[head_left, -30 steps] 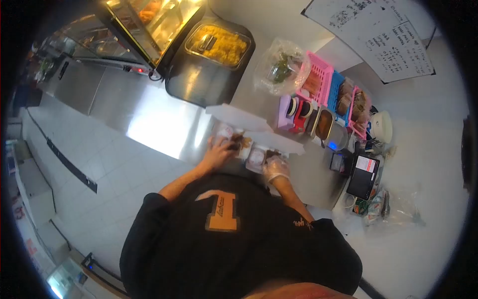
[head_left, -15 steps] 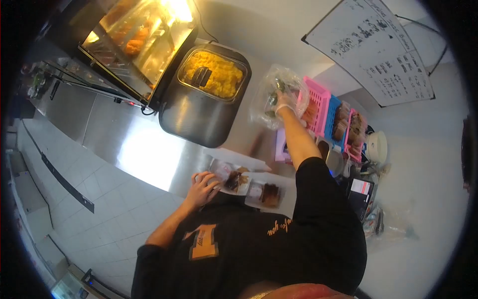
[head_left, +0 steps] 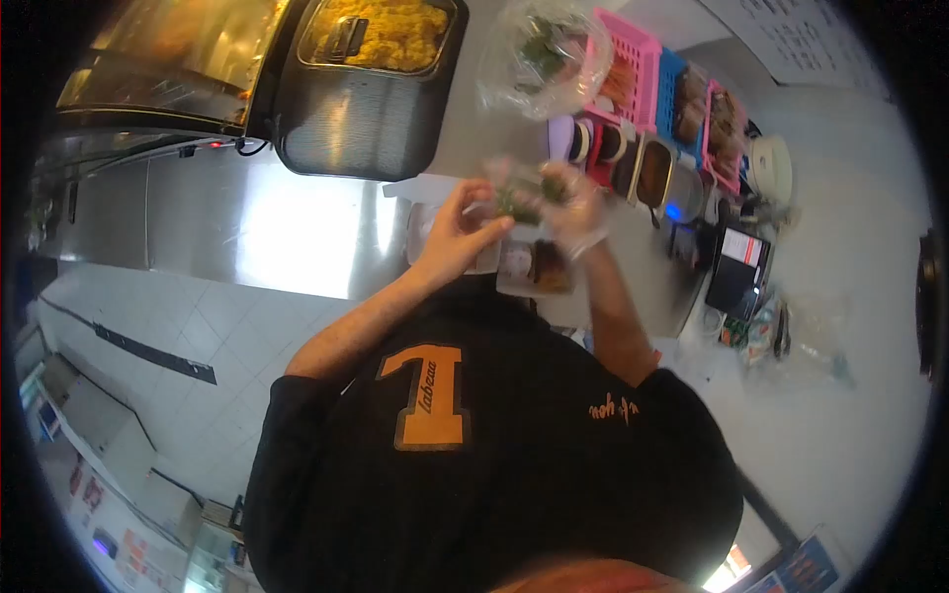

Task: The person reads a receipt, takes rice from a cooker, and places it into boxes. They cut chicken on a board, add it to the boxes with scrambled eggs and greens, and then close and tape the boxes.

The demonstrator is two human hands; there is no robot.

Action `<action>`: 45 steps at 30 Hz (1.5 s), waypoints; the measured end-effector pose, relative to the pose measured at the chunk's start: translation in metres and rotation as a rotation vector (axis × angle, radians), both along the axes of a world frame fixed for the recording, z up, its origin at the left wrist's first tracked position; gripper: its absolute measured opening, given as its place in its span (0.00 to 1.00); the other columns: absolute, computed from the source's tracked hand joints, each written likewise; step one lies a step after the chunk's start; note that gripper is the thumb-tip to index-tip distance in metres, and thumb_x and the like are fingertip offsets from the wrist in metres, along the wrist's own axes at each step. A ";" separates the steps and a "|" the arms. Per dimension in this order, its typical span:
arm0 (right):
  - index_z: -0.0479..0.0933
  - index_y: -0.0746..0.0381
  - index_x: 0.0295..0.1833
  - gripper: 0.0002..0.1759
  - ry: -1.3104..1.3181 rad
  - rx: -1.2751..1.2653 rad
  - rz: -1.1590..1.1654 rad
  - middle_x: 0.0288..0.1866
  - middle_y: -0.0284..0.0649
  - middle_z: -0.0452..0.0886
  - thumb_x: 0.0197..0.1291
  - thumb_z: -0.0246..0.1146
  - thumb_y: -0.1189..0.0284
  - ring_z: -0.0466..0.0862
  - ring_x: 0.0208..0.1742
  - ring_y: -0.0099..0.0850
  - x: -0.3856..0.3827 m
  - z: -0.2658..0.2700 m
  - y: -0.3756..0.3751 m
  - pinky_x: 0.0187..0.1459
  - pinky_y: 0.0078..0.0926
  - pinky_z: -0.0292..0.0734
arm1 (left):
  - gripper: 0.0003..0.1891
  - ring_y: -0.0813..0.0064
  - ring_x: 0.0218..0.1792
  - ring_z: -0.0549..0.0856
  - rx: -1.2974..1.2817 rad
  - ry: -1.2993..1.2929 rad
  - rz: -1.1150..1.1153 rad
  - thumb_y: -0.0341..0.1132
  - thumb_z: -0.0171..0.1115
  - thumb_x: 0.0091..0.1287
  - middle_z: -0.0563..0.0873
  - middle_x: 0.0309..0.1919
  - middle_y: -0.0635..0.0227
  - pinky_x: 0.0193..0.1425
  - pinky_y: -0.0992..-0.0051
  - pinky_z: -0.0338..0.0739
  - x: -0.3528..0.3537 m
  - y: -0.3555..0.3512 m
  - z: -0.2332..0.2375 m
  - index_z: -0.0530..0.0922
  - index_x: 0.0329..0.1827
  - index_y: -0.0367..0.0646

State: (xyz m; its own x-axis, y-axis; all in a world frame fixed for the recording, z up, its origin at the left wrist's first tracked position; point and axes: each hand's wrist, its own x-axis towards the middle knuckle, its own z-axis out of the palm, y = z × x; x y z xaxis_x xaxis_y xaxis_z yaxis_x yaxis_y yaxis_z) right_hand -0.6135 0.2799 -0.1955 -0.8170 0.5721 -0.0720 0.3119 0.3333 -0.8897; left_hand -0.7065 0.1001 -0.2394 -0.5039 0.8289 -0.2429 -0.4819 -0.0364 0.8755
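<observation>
A small clear packet of green leaves [head_left: 519,203], smeared by motion, is held up between my hands over the counter's front edge. My right hand [head_left: 575,212], in a clear plastic glove, closes round its right side. My bare left hand [head_left: 460,235] has thumb and fingertips at its left side. Beneath the hands are two clear food containers: the right container [head_left: 516,269] holds brown food, and the left container [head_left: 423,229] is mostly hidden by my left hand. A large clear bag with green leaves [head_left: 542,59] lies open farther back.
A steel food warmer [head_left: 361,124] with yellow food stands back left, beside a lit glass cabinet [head_left: 173,59]. Pink basket [head_left: 633,64] and blue basket [head_left: 667,94] stand back right, with sauce tubs [head_left: 652,168] in front. A black device [head_left: 739,262] lies at right.
My right hand has come out of the large bag, towards me, with the green leaves. My left hand has moved from the left container up to meet it. The view has shifted.
</observation>
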 end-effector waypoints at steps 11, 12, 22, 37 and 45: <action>0.80 0.60 0.51 0.17 -0.576 0.590 -0.360 0.46 0.51 0.82 0.63 0.64 0.59 0.83 0.47 0.51 0.105 -0.154 -0.083 0.49 0.46 0.78 | 0.08 0.60 0.46 0.84 -0.440 1.359 -0.404 0.32 0.64 0.62 0.86 0.40 0.61 0.47 0.64 0.78 -0.047 -0.066 -0.124 0.84 0.43 0.44; 0.78 0.59 0.55 0.19 -0.578 0.680 -0.364 0.48 0.52 0.81 0.63 0.63 0.60 0.81 0.49 0.54 0.102 -0.133 -0.089 0.49 0.50 0.76 | 0.09 0.61 0.49 0.82 -0.472 1.435 -0.406 0.33 0.64 0.62 0.86 0.42 0.62 0.49 0.65 0.77 -0.045 -0.067 -0.110 0.84 0.44 0.45; 0.73 0.61 0.55 0.18 0.068 0.235 -0.564 0.38 0.33 0.74 0.64 0.66 0.68 0.74 0.36 0.26 0.110 -0.136 -0.055 0.40 0.27 0.73 | 0.30 0.62 0.59 0.76 -0.603 -0.122 0.981 0.56 0.55 0.71 0.74 0.65 0.62 0.66 0.62 0.65 -0.131 -0.092 -0.180 0.70 0.67 0.43; 0.76 0.62 0.39 0.08 0.271 0.566 0.468 0.30 0.46 0.78 0.55 0.67 0.75 0.80 0.30 0.46 0.018 -0.033 -0.070 0.32 0.43 0.76 | 0.12 0.68 0.46 0.78 0.113 -0.489 1.181 0.44 0.43 0.80 0.74 0.44 0.70 0.52 0.48 0.83 -0.205 -0.057 -0.042 0.71 0.53 0.48; 0.76 0.60 0.41 0.08 0.218 0.704 0.165 0.32 0.46 0.81 0.59 0.64 0.69 0.81 0.34 0.49 -0.152 -0.040 -0.115 0.35 0.47 0.77 | 0.21 0.61 0.63 0.73 0.480 -0.098 0.517 0.44 0.49 0.78 0.74 0.60 0.55 0.68 0.53 0.71 -0.334 0.012 0.143 0.66 0.67 0.43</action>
